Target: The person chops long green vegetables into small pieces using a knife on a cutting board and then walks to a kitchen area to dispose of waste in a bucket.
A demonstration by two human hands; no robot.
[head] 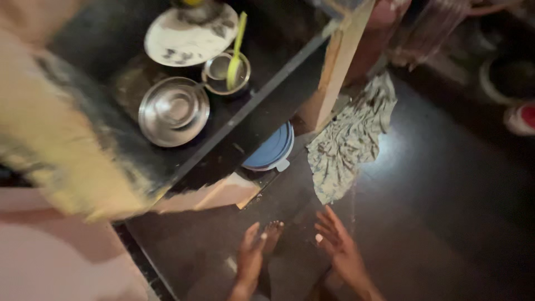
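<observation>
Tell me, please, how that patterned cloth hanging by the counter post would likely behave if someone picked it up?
The patterned cloth would probably be floppy: it hangs in loose folds and creases beside the wooden post. It looks thin, so likely light for its size. Its lower end seems to trail toward the dark floor, so it may drag. Both the left hand and right hand are empty, well below it.

- A dark, glossy floor [446,223] fills the lower right, with a bright patch of reflected light at about three o'clock from centre.
- A black counter top [245,120] runs toward eleven o'clock, its near end worn and yellowish.
- A pale wooden upright [334,72] stands at one o'clock.
- A pale wall surface [50,262] sits at eight o'clock.
- The room is dim overall.
</observation>
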